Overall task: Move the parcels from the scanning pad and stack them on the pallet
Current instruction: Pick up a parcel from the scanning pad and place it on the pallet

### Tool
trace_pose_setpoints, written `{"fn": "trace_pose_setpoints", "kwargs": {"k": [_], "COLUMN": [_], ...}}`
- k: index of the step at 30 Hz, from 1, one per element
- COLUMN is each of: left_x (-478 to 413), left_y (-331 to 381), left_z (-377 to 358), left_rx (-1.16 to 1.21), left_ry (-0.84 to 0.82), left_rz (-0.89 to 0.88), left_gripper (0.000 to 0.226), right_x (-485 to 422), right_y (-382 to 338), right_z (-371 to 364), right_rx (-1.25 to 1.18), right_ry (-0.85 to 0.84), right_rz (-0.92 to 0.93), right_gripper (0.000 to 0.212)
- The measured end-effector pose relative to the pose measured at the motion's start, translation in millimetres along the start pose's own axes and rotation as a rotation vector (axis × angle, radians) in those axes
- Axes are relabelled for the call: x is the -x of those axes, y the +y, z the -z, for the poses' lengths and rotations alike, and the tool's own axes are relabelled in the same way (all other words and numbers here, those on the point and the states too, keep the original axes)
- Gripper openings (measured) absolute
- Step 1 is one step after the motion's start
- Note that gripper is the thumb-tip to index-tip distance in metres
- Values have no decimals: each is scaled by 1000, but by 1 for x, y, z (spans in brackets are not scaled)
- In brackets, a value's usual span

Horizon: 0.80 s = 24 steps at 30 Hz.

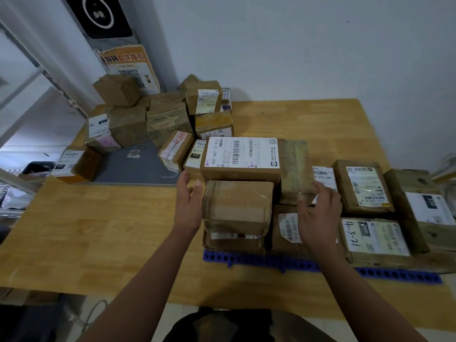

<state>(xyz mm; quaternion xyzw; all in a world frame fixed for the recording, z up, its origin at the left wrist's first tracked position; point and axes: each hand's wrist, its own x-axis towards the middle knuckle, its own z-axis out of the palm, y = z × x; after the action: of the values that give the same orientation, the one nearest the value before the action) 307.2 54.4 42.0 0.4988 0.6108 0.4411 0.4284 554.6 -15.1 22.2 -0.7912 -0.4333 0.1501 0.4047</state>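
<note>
Hands flank the taped parcel on the blue pallet: left hand open against its side, right hand open, gripping nothing; better square its edges with its neighbours

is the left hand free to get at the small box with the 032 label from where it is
Probably yes: the left hand is open and empty, just in front of the 032 box, with nothing between them, though neighbouring parcels crowd both its sides.

A wooden table is being shown against a pale wall. 1 orange-and-white notice with a QR code is being propped at the wall, below 1 black panel bearing a white ring. 1 cable is being seen on the floor.
</note>
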Motion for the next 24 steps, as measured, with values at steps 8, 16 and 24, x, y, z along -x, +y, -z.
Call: {"fn": "trace_pose_setpoints", "kwargs": {"k": [8,16,24], "left_x": [-13,-15,-14], "left_y": [4,4,2], "left_z": [-10,-3,-1], "left_rx": [61,5,-2], "left_ry": [-197,-258,-225], "left_rz": [128,144,151], "left_gripper": [79,77,71], "right_x": [-25,-28,-30], "right_y": [13,10,15], "right_z": [-12,-5,-3], "right_rx": [-35,-168,-210], "right_ry": [-130,-237,-232], "right_rz": [-110,-101,-89], "right_gripper": [54,47,42]}}
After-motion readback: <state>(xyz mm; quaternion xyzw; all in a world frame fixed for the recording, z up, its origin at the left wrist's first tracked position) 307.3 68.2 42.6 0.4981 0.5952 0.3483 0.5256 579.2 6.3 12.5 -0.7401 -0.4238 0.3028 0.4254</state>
